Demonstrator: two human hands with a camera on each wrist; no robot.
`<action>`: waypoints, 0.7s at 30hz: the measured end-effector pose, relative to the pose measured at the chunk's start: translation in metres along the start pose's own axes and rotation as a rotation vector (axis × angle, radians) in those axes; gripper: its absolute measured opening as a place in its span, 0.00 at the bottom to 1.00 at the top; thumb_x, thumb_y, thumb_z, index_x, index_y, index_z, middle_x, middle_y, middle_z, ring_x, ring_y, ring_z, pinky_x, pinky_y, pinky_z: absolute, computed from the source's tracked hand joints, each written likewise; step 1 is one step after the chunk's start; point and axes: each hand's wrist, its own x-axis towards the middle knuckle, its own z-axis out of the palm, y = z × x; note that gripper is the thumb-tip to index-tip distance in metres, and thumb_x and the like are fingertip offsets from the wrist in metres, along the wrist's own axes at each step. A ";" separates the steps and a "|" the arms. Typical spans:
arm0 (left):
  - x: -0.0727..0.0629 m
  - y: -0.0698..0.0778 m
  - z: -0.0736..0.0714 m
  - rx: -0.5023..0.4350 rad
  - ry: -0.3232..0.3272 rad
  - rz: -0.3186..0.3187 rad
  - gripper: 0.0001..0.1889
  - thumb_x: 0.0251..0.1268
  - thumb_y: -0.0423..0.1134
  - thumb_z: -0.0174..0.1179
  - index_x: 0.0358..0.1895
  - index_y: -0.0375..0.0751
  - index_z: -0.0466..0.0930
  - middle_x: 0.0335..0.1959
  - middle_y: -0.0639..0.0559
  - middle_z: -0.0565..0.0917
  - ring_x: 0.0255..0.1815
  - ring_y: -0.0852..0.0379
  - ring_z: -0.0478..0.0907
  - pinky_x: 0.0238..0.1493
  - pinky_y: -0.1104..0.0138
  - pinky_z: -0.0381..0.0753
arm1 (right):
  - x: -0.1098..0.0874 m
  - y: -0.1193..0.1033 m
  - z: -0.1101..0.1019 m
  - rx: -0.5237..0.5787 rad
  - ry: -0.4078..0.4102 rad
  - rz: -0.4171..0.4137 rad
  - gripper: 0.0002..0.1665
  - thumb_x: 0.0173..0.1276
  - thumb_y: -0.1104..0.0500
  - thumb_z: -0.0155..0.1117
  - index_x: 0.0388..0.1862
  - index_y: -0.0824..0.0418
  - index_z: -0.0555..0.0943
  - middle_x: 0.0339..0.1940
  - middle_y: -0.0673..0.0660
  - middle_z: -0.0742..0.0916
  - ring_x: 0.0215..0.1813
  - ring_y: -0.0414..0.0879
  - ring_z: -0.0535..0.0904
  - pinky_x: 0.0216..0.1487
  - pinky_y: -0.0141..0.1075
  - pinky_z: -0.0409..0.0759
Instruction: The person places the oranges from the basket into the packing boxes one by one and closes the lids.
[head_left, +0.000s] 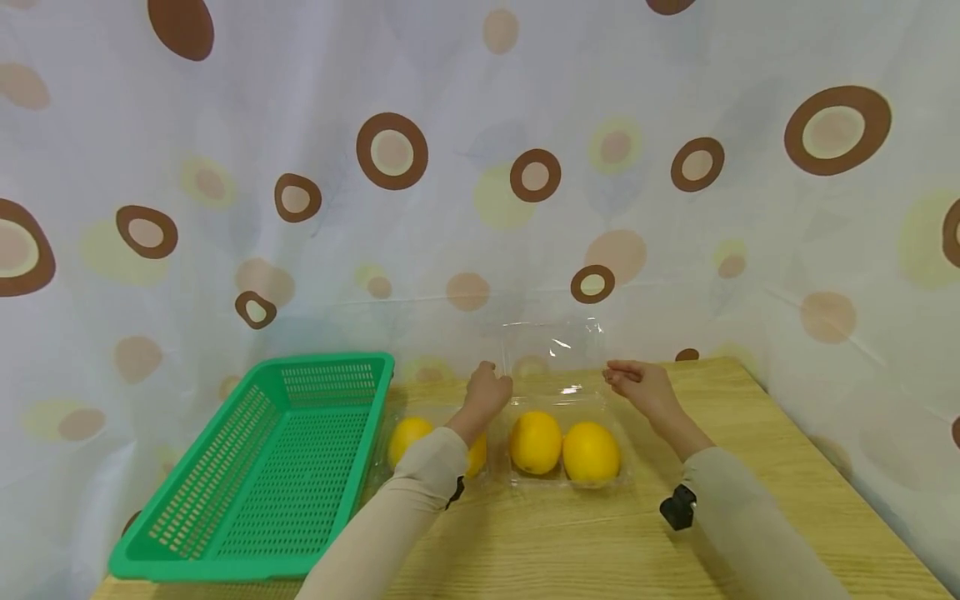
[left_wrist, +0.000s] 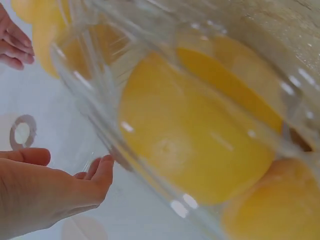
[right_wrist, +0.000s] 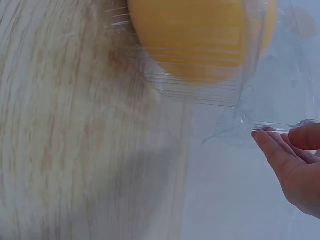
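Observation:
A clear plastic clamshell box (head_left: 570, 483) holds two round yellow fruits (head_left: 536, 442), and its transparent lid (head_left: 553, 354) stands raised at the back. My left hand (head_left: 486, 398) is at the lid's left edge, thumb and fingers apart in the left wrist view, fingertips touching the clear plastic. On the opposite side, my right hand (head_left: 647, 390) pinches the lid's right edge between thumb and fingers (right_wrist: 272, 150). A second clear box (head_left: 386, 450) with yellow fruit (head_left: 408, 437) stands just left of it, partly hidden behind my left forearm.
A green plastic basket (head_left: 273, 475) with slotted sides lies on the left of the wooden table (head_left: 555, 550). Behind the table hangs a pale curtain (head_left: 450, 225) with brown rings, which also runs along the right side.

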 end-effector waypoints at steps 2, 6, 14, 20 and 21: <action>-0.001 0.002 -0.001 -0.066 0.012 0.022 0.26 0.69 0.34 0.45 0.68 0.26 0.58 0.68 0.31 0.64 0.69 0.37 0.61 0.66 0.49 0.64 | -0.002 -0.005 0.001 -0.012 0.006 0.001 0.23 0.73 0.69 0.50 0.63 0.81 0.67 0.58 0.76 0.77 0.49 0.40 0.82 0.50 0.31 0.78; -0.003 0.007 -0.003 -0.205 0.056 0.063 0.27 0.70 0.34 0.45 0.70 0.29 0.57 0.69 0.34 0.63 0.69 0.38 0.61 0.66 0.50 0.63 | -0.005 -0.012 0.000 0.008 0.011 -0.037 0.23 0.74 0.68 0.50 0.62 0.82 0.67 0.58 0.77 0.76 0.42 0.28 0.79 0.49 0.28 0.78; -0.010 0.017 -0.010 -0.386 0.144 0.141 0.19 0.74 0.35 0.44 0.63 0.31 0.68 0.59 0.36 0.74 0.58 0.43 0.71 0.60 0.54 0.70 | -0.015 -0.022 -0.005 0.025 0.042 -0.149 0.21 0.74 0.68 0.50 0.60 0.81 0.70 0.55 0.79 0.77 0.42 0.25 0.79 0.49 0.27 0.78; -0.025 0.021 -0.014 -0.328 0.132 0.162 0.18 0.75 0.37 0.42 0.57 0.32 0.75 0.57 0.39 0.78 0.56 0.44 0.74 0.57 0.53 0.72 | -0.023 -0.029 -0.007 -0.041 0.048 -0.266 0.20 0.75 0.64 0.50 0.58 0.77 0.74 0.52 0.76 0.80 0.46 0.33 0.82 0.49 0.28 0.78; -0.028 0.021 -0.014 -0.305 0.123 0.162 0.18 0.75 0.37 0.42 0.57 0.32 0.76 0.56 0.40 0.78 0.56 0.44 0.74 0.57 0.53 0.72 | -0.025 -0.029 -0.007 -0.060 0.053 -0.282 0.20 0.76 0.63 0.50 0.57 0.77 0.74 0.51 0.75 0.81 0.46 0.34 0.82 0.48 0.27 0.78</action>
